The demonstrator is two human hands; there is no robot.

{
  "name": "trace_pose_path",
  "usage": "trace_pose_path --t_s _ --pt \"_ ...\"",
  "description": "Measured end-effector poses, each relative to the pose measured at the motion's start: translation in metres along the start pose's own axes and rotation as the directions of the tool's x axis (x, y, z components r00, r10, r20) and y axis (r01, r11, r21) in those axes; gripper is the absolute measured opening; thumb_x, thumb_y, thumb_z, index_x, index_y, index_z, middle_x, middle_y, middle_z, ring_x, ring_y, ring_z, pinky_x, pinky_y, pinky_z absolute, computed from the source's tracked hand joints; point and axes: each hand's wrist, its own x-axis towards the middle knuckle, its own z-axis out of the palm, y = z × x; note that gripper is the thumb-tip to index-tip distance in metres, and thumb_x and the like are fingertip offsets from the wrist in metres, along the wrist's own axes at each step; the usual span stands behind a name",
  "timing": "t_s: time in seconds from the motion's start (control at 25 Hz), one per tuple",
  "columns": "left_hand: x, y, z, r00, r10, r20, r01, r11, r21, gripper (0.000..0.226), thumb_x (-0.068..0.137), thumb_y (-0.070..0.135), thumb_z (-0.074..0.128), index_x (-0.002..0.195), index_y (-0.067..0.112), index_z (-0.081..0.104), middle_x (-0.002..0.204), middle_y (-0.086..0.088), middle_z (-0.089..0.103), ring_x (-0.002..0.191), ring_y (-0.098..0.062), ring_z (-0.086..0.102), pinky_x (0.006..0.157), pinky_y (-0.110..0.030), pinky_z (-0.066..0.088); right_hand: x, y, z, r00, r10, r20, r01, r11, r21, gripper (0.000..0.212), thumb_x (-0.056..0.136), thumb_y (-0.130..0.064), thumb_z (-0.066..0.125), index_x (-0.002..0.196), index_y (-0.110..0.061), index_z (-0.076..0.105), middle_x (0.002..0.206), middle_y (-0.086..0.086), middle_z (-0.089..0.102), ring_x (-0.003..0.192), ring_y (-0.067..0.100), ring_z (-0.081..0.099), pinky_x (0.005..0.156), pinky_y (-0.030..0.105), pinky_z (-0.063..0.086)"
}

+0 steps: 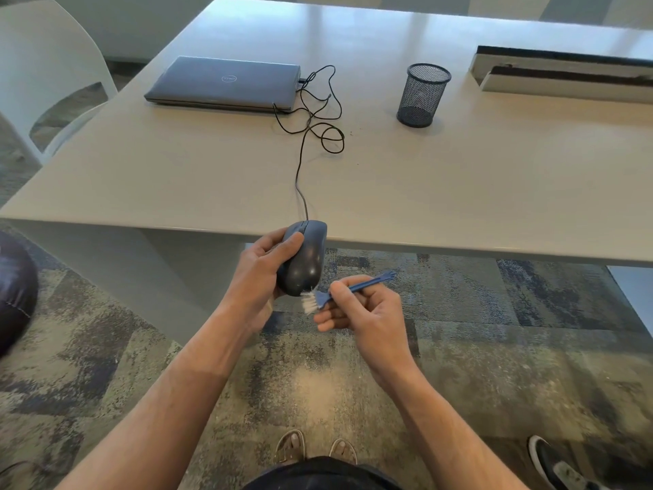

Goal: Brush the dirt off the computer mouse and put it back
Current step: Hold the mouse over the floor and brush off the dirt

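We held the mouse (304, 258) in the air just off the near edge of the bench (459, 178), over the carpet (494, 330), with its button end toward the bench and its rounded back toward us. Our left hand (259, 274) gripped it from the left side, thumb lying along its top and the fingers curled round underneath, out of sight. Its cable (300, 171) ran from the front of the mouse up onto the bench and across to a loose tangle beside the closed laptop (226, 83), where it was plugged into the near right corner.

Our right hand (360, 309) held the brush (339, 293), fingers curled round the blue handle and thumb pressed on it, the handle's thin end sticking out to the upper right. The white bristles (309, 301) touched the lower back edge of the mouse.

Farther out on the bench stood a black mesh cup (422, 95), well apart from the laptop, and to the right of it lay a long white box-like thing (565, 74) with dark edges. A white chair (46, 72) stood at the left of the bench. Our sandalled feet (314, 449) showed below on the carpet, and a black-and-white shoe (551, 461) lay at the lower right.
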Motion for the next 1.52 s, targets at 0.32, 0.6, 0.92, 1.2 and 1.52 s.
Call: trace_pose_path --t_s 0.32,0.6,0.92,1.2,1.52 --pt "-0.002 -0.002 0.001 0.999 -0.020 0.041 0.020 1.000 -0.004 0.058 0.074 0.038 0.073 0.127 0.017 0.064 0.114 -0.007 0.073 0.096 -0.023 0.071 0.077 -0.043 0.057 0.045 -0.025 -0.020 0.967 -0.001 -0.256 0.018 0.998 0.062 0.026 0.102 -0.019 0.062 0.088 0.000 0.073 0.071 0.011 0.075 0.060 0.020 0.072 0.059 0.026 0.059" --pt "-0.003 -0.001 0.002 0.999 -0.013 0.049 0.013 1.000 -0.003 0.057 0.075 0.037 0.072 0.128 0.016 0.063 0.113 -0.008 0.074 0.095 -0.021 0.071 0.083 -0.044 0.057 0.053 -0.020 -0.008 0.980 0.022 -0.198 -0.011 0.998 0.055 0.026 0.102 -0.017 0.061 0.085 0.000 0.072 0.069 0.012 0.074 0.060 0.021 0.072 0.059 0.026 0.060" --pt "0.002 0.000 -0.003 1.000 0.000 0.026 0.001 1.000 -0.013 0.055 0.074 0.039 0.072 0.123 0.017 0.066 0.103 -0.004 0.076 0.088 -0.019 0.072 0.065 -0.031 0.058 0.008 -0.007 0.003 0.999 -0.014 -0.041 0.016 0.998 0.059 0.018 0.102 -0.011 0.060 0.090 0.000 0.069 0.073 0.018 0.073 0.061 0.026 0.071 0.057 0.029 0.060" --pt "0.003 0.002 -0.001 1.000 0.005 0.026 -0.004 1.000 -0.026 0.057 0.073 0.039 0.073 0.125 0.017 0.065 0.108 -0.005 0.074 0.091 -0.020 0.072 0.068 -0.037 0.060 -0.001 0.001 0.001 0.997 -0.072 -0.011 0.073 0.997 0.025 0.017 0.101 -0.008 0.059 0.091 0.002 0.068 0.073 0.022 0.072 0.061 0.027 0.072 0.057 0.030 0.060" --pt "-0.003 0.002 0.004 0.998 -0.017 0.068 0.020 0.999 -0.039 0.051 0.076 0.033 0.071 0.123 0.015 0.065 0.102 -0.003 0.076 0.090 -0.021 0.071 0.079 -0.045 0.058 0.064 -0.022 -0.021 0.955 0.037 -0.293 0.009 0.988 0.153 0.025 0.101 -0.019 0.063 0.092 0.003 0.072 0.072 0.010 0.072 0.060 0.019 0.069 0.060 0.025 0.059"
